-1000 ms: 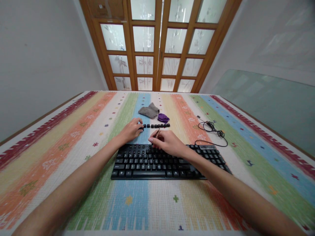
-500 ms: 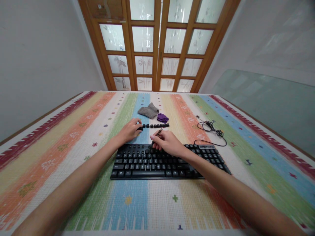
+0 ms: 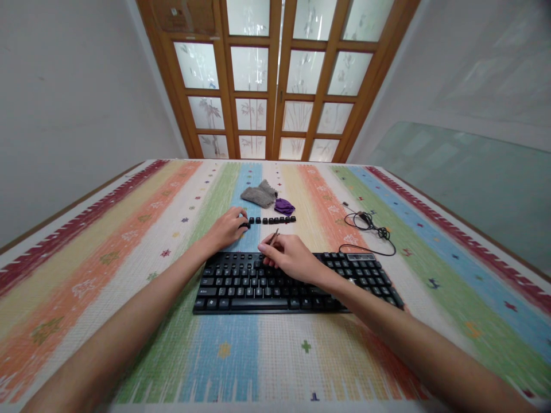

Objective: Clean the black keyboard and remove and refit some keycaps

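My left hand (image 3: 229, 227) rests on the cloth behind the keyboard, fingers curled and fingertips closed on a black keycap (image 3: 245, 225) at the left end of a row of keycaps (image 3: 276, 220). Over the back rows of a black keyboard (image 3: 258, 291), my right hand (image 3: 289, 257) is closed in a pinch. It grips a thin brownish tool (image 3: 274, 235) whose slim end points up and away; its lower end is hidden by the fingers. Along the keyboard's upper left, several key positions show no caps.
A grey cloth (image 3: 260, 194) and a purple cloth (image 3: 284, 206) lie beyond the keycaps. The keyboard's black cable (image 3: 382, 232) is coiled at the right. A striped tablecloth (image 3: 167, 321) covers the table, and glazed wooden doors (image 3: 275, 86) stand behind it.
My right hand has shifted slightly left, and the tool in it has turned so that its slim end shows more plainly. My left hand has hardly moved.
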The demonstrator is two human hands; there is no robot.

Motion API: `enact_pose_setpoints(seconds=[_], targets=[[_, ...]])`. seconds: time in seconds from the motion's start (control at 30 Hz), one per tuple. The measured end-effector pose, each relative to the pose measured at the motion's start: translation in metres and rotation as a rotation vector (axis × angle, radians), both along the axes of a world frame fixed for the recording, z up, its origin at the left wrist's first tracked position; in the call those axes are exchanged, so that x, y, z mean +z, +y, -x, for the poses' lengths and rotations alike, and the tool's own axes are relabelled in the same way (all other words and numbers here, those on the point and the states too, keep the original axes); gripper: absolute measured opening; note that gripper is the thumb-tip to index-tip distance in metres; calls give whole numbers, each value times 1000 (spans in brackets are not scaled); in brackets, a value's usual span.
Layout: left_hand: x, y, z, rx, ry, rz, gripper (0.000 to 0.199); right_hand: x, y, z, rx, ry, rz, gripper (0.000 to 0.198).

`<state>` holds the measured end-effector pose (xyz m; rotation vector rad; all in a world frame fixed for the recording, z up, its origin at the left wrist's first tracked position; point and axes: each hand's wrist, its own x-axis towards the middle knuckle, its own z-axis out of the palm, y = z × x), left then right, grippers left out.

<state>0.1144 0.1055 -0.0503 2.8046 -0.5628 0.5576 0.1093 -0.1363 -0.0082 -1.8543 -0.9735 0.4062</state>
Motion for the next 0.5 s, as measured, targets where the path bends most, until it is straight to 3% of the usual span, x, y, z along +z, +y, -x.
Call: enact_pose_setpoints(seconds=[0.13, 0.3, 0.4, 0.5], targets=[[0, -1, 0, 7, 1, -13, 16, 6, 6, 16, 26, -348, 101, 23], [2, 2, 2, 39, -20, -26, 13, 9, 18, 24, 39, -545, 229, 28], [4, 4, 9, 53, -59, -16, 16, 11, 22, 15, -1, -511, 239, 26], [8, 4, 20, 36, -84, 7, 17, 8, 26, -5, -27, -302, 191, 34]])
